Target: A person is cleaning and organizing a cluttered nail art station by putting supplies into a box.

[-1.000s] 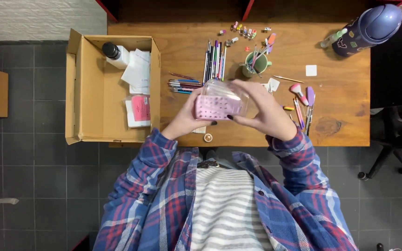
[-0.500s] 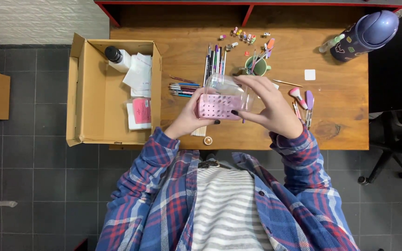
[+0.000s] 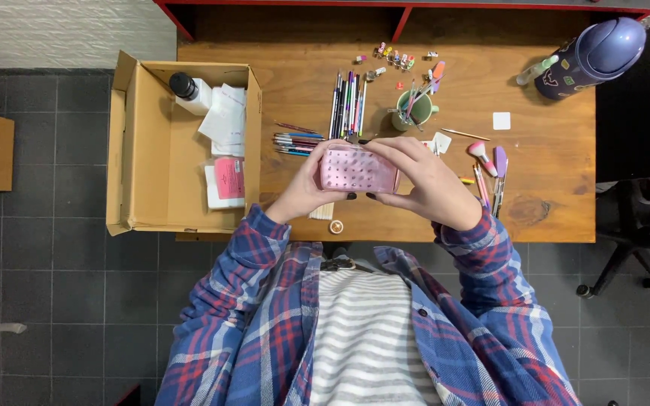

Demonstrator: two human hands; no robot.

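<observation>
A pink case (image 3: pixel 358 169), oblong and dotted with small studs, is held above the front half of the wooden desk (image 3: pixel 551 195), roughly midway between its left and right edges. Its long axis is laid nearly parallel to the desk's front edge, with the right end dipped slightly toward the person; one short end is pointed toward the cardboard box, the other toward the desk's right edge. The left hand (image 3: pixel 306 188) is clamped on the case's left end, with the thumb beneath and the fingers on the far side. The right hand (image 3: pixel 430 180) is wrapped over the right end, its fingers closed across the top and far side.

A row of pencils and pens (image 3: pixel 346 113) is laid beyond the case, toward the back edge, with their long axes running front to back. A smaller bundle of coloured pencils (image 3: pixel 295 143) is set just left of the case, lying crosswise. A green mug (image 3: pixel 415 111) filled with tools is placed behind the right hand. An open cardboard box (image 3: pixel 144 150) is set against the desk's left edge, and a purple bottle (image 3: pixel 592 56) is seen at the back right corner.
</observation>
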